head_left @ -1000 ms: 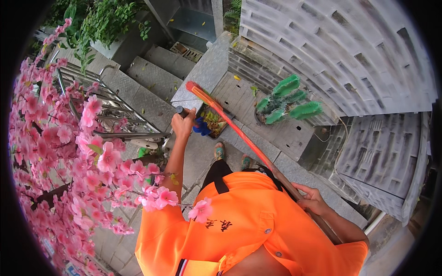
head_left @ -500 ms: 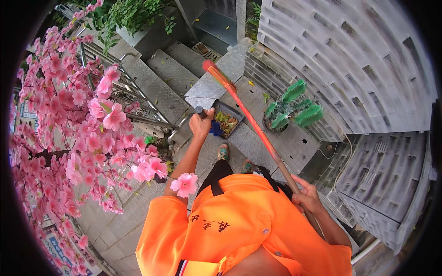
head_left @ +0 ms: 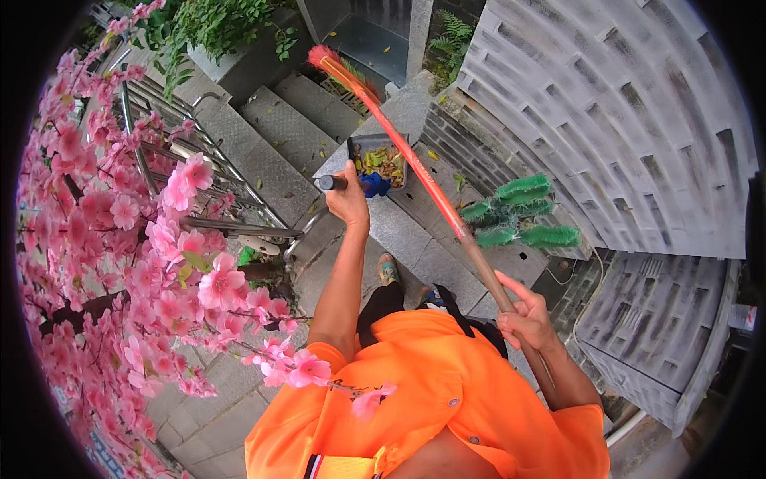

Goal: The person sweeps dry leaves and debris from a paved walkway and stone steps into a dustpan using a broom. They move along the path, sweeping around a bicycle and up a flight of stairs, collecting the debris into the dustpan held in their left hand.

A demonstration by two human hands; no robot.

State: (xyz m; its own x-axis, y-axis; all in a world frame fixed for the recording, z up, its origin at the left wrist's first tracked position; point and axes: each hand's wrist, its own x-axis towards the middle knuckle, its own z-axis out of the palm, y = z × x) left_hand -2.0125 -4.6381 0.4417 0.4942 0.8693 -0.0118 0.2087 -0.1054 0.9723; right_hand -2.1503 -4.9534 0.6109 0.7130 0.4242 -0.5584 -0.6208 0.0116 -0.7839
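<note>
My left hand (head_left: 349, 198) is closed round the dark handle of a dustpan (head_left: 353, 150), which has a blue piece where the handle meets the pan. Yellow and brown leaves (head_left: 381, 163) lie in the pan. In my right hand (head_left: 527, 313) is the pole of a long broom (head_left: 435, 188), gripped near its brown lower part. The orange pole slants up and away to the left, past the dustpan's right side. Red and green bristles (head_left: 339, 68) form its far end, over the landing by the steps.
Pink artificial blossoms (head_left: 152, 263) crowd the left side and reach in front of my left arm. Behind them runs a metal railing (head_left: 239, 180) beside stone steps (head_left: 275, 120). A green cactus (head_left: 550, 235) stands right of the pole, near a grey brick wall (head_left: 606, 112).
The broom head has swung farther away and to the left. My left hand has carried the dustpan forward, farther from my body. My feet have shifted on the paving.
</note>
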